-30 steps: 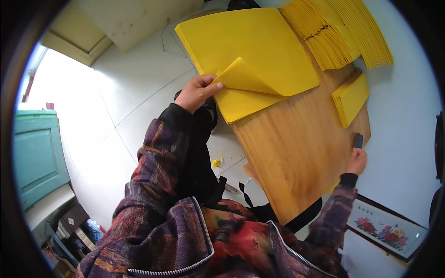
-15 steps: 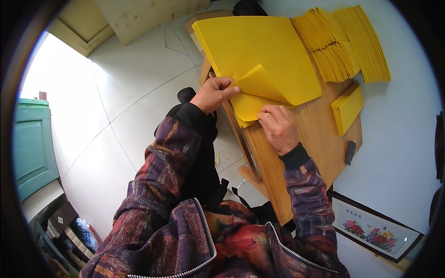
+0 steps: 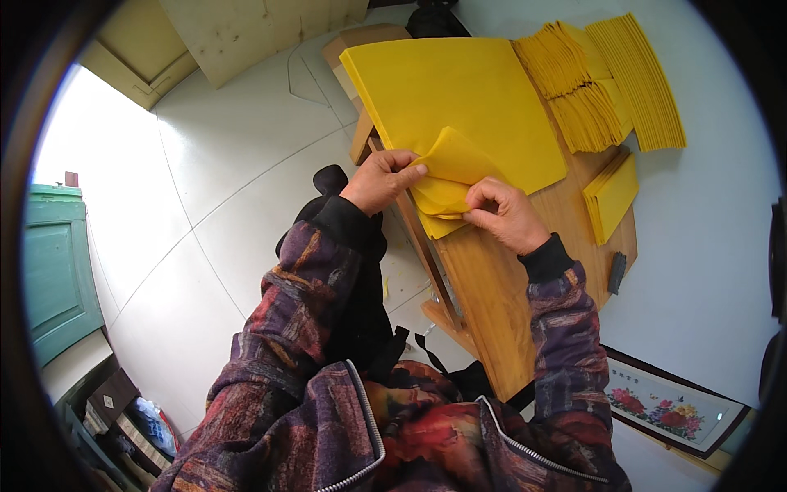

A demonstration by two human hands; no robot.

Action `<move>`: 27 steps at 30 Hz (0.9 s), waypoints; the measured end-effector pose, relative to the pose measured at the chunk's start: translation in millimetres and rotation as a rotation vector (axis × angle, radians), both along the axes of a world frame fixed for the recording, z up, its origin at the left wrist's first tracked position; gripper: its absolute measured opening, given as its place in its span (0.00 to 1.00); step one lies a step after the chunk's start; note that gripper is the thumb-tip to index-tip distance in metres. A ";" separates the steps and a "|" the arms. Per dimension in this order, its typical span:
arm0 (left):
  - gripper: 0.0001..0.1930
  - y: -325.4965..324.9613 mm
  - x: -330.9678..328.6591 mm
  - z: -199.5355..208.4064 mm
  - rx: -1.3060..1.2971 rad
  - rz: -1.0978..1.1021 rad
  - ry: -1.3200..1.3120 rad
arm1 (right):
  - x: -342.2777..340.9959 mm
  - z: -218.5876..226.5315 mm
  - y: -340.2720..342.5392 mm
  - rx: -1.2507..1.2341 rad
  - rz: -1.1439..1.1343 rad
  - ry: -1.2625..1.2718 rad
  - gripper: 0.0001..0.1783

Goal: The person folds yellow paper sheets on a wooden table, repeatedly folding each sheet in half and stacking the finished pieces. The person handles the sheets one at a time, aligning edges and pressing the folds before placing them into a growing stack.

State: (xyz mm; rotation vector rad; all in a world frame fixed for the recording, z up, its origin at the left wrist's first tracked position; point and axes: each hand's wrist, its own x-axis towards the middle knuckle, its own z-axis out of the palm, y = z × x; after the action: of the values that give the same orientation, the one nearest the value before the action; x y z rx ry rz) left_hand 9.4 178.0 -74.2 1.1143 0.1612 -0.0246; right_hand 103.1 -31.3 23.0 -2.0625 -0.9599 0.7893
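A thick stack of large yellow sheets [image 3: 459, 90] lies on the far left part of a wooden table. The near corner of its top sheet [image 3: 452, 157] is lifted and folded back over the stack. My left hand [image 3: 382, 179] pinches that raised sheet at the left edge, thumb on top. Against the sheet's near edge, my right hand [image 3: 510, 216] is closed with thumb and forefinger together, gripping the yellow edge. The fingertips of both hands are partly hidden by the sheet.
Folded yellow bundles [image 3: 590, 115] and a fanned yellow stack [image 3: 639, 82] stand at the table's far right. A smaller yellow bundle [image 3: 611, 197] and a dark grey block [image 3: 617, 272] sit along the right edge of the wooden table [image 3: 500, 312]. A framed flower picture [image 3: 664, 406] leans below.
My right hand has moved slightly right and rolled, now pinching the sheet's near edge. The lifted corner has curled more. My left hand keeps its hold, a little lower in view.
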 end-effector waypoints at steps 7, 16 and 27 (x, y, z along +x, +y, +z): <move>0.15 -0.2 1.4 2.1 0.109 0.009 -0.014 | 9.3 7.6 1.9 -0.020 -0.060 0.134 0.08; 0.18 0.0 -1.3 9.7 0.091 0.064 0.097 | 4.0 16.3 25.2 0.052 -0.166 -0.431 0.09; 0.12 -1.3 0.7 5.6 0.116 0.028 0.023 | 4.3 9.8 31.9 0.281 -0.240 -0.934 0.05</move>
State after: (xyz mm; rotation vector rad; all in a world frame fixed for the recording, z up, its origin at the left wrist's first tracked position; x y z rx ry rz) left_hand 10.0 176.7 -68.6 1.2271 0.2008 -0.0029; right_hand 107.4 0.6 32.8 -2.2202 -1.1623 -0.4832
